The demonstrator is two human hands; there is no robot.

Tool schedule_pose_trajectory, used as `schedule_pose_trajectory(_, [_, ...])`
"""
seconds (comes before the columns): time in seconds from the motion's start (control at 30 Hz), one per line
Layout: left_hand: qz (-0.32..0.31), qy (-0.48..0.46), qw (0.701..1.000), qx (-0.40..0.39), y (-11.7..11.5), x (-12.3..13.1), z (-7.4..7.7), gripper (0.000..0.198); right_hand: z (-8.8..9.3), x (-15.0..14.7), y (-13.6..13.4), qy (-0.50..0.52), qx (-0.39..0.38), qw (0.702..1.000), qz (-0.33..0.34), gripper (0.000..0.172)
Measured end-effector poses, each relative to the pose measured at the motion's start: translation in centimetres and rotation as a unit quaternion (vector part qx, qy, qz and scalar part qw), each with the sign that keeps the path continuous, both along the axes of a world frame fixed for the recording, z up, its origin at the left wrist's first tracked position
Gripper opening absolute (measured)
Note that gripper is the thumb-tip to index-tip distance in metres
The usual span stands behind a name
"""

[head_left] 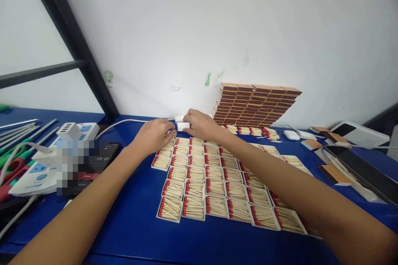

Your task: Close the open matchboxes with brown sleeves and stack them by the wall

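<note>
At the back of the blue table, my right hand [200, 124] grips a small white matchbox tray [183, 126] between thumb and fingers. My left hand [154, 134] is just left of it, fingers curled over the back left trays; whether anything is between its fingertips is hidden. Rows of white matchbox trays filled with red-tipped matches [195, 189] spread toward me, partly covered by my right forearm. Another white piece [179, 118] lies behind the held tray, against the wall.
Matchboxes are stacked in a tall block [256, 105] by the wall, loose match piles [270, 134] before it. On the right lie a few matchboxes [336, 174], a white earbud case [291, 134] and a dark phone [363, 169]. A power strip [34, 178] and phone timer [104, 158] are left.
</note>
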State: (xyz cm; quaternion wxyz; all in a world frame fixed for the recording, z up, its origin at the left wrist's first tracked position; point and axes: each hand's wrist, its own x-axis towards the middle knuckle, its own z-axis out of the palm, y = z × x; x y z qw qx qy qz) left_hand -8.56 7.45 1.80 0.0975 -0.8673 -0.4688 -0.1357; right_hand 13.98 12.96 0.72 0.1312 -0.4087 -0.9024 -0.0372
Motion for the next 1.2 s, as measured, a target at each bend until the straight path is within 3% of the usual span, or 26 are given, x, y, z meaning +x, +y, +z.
schedule_pose_trajectory(0.43, [-0.002, 0.008, 1.000, 0.003, 0.1, -0.1, 0.0, 0.027, 0.0, -0.4, 0.2, -0.065, 0.058, 0.996, 0.028, 0.025])
schedule_pose_trajectory(0.7, [-0.004, -0.009, 1.000, 0.000, 0.0, -0.1, -0.2, 0.025, 0.4, 0.0, 0.5, -0.036, 0.033, 0.998, 0.027, 0.028])
schedule_pose_trajectory(1.0, [-0.075, -0.035, 0.996, -0.027, 0.2, 0.3, -1.8, 0.048, 2.2, 0.7, -0.2, -0.002, 0.043, 0.999, 0.004, 0.037])
schedule_pose_trajectory(1.2, [-0.055, -0.045, 0.997, -0.025, 0.2, 0.4, -2.6, 0.051, 2.4, 1.2, 0.8, 0.046, 0.023, 0.998, 0.022, 0.023])
